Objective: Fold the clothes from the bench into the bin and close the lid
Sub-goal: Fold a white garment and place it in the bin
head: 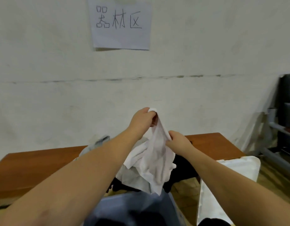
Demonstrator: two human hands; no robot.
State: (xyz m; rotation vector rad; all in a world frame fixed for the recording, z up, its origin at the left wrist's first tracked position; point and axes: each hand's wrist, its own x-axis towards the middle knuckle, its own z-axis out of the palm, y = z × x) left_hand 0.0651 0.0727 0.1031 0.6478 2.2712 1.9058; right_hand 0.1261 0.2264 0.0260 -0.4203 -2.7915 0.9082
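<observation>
White shirt (154, 160) held up over the wooden bench (35, 167); left hand (143, 122) grips its top edge, fingers curled. Right hand (178, 141) pinches the cloth just below; a dark garment (181, 170) lies underneath.

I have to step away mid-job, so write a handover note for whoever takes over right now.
Left hand grips the top of a white garment, held up over the bench. Right hand pinches its edge lower down.
A grey garment and dark clothes lie on the bench. The white bin stands at the right.
Done: nothing visibly folded.
Left: fold everything, bin it, close the lid.
</observation>
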